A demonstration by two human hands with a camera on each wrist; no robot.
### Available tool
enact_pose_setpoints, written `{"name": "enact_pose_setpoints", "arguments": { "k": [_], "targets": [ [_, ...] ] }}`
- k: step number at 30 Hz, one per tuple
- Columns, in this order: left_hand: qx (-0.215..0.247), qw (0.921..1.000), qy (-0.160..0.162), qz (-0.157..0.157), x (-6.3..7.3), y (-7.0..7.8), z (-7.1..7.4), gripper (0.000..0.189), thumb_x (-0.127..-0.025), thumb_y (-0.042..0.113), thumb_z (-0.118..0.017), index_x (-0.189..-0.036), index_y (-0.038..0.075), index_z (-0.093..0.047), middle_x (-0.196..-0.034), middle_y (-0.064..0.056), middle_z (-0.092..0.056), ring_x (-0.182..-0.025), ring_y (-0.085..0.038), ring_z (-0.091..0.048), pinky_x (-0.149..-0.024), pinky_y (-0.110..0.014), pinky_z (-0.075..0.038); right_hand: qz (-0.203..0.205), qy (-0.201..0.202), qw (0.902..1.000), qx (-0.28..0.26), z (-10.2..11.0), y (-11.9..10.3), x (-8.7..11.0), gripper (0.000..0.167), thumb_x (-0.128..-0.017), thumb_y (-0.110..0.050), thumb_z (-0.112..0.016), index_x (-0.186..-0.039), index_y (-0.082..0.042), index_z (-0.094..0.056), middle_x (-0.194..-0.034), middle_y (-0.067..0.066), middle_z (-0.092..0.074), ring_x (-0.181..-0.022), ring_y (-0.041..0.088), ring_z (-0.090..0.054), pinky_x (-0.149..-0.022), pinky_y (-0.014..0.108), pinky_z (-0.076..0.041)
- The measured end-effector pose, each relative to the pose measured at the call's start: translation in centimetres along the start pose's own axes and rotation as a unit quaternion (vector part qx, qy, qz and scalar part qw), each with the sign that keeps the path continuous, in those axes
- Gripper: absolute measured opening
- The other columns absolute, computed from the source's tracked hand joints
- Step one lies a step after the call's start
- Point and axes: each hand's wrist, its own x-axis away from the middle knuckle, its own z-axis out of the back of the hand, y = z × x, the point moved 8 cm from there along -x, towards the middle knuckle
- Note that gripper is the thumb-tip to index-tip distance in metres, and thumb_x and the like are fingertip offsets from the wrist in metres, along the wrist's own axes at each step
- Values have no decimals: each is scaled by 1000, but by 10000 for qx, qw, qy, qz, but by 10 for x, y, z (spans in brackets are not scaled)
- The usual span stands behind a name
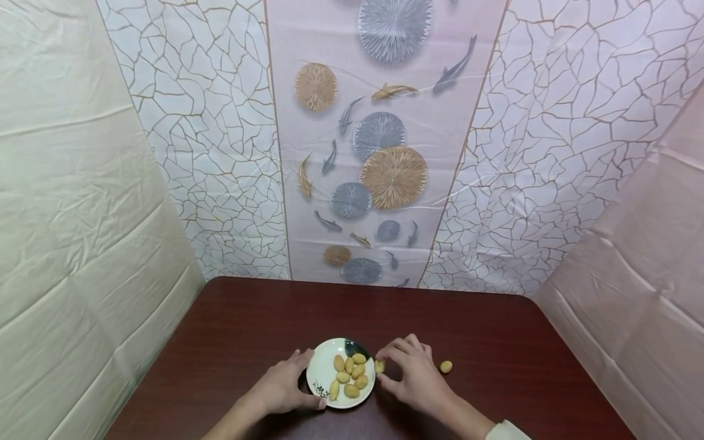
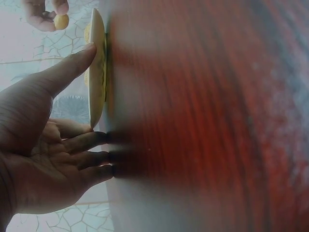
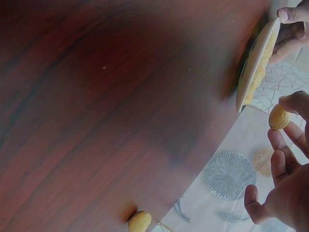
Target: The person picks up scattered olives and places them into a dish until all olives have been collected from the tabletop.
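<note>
A small white plate [image 1: 324, 360] with a dark green patch on its rim carries several small yellow oval fruits [image 1: 352, 390], which look like fresh dates. My left hand [image 1: 283, 384] holds the plate at its left side, thumb on the near rim [image 2: 94, 63] and index finger at the rim further round. Just off the plate's right edge, my right hand [image 1: 411, 374] pinches one yellow fruit [image 3: 279, 117] between thumb and fingers, above the table. Another yellow fruit [image 1: 446, 366] lies on the table to the right of that hand.
The dark red-brown wooden table [image 1: 247, 324] has rounded far corners. A patterned cloth [image 1: 352, 140] with fish and round motifs hangs behind it, and cream cloth walls [image 1: 71, 244] stand at both sides.
</note>
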Motion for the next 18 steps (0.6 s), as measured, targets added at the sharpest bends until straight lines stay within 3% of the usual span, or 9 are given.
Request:
{"name": "enact_pose_setpoints", "arguments": {
  "k": [18],
  "targets": [
    [21, 10000, -30, -1, 0, 0, 0, 116, -78, 54, -98, -164, -4, -47, -166, -33, -50, -154, -60, -46, -120, -80, -41, -204, -724, 9969, -241, -25, -14, -25, 25, -88, -24, -95, -109, -22, -81, -110, -12, -73, -101, 7, -49, -90, 49, -41]
  ]
}}
